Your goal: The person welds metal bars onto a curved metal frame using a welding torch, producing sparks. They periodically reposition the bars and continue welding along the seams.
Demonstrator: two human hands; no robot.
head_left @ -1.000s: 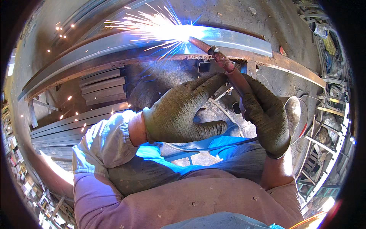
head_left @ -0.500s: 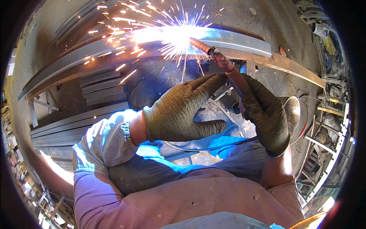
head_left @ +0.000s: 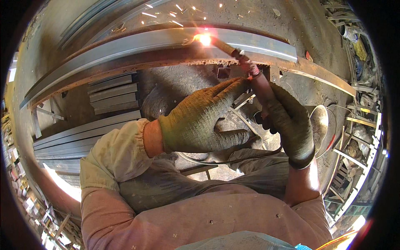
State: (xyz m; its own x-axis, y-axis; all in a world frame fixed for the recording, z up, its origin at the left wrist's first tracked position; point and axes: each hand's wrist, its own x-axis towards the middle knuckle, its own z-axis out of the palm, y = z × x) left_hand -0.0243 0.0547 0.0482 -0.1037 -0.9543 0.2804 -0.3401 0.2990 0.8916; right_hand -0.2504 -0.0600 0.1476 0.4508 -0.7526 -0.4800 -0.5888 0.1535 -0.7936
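Two worn, olive-brown gloves are the nearest things to containers that we can make out clearly: the left glove [head_left: 179, 133] holds our left hand [head_left: 200, 118], the right glove [head_left: 302, 143] our right hand [head_left: 291, 125]. Our right fingers are curled around the handle of a reddish-brown welding torch [head_left: 262, 89], grasping it firmly. Our left fingers are stretched out side by side, unclenched, their tips at the torch's near side; whether they press on it we cannot tell. The left thumb stands apart, pointing toward our right hand.

Beyond our left fingertips, the torch slants up and leftward, its nozzle end at a bright orange-red glow [head_left: 205, 40] on a long grey metal bar [head_left: 125, 47]. A few sparks [head_left: 177, 21] show farther out. Just nearer our fingers than that bar runs a rusty rail [head_left: 327, 78].

To the left of our left fingers lie short grey bars [head_left: 112, 93] and, lower, long grey bars [head_left: 71, 143]. Below those fingers, a dark cable [head_left: 250, 158] crosses between our legs. Well to the right of our right fingers, a pale ladder-like frame [head_left: 350, 156] stands among jumbled scrap; what lies within it is too indistinct to name.
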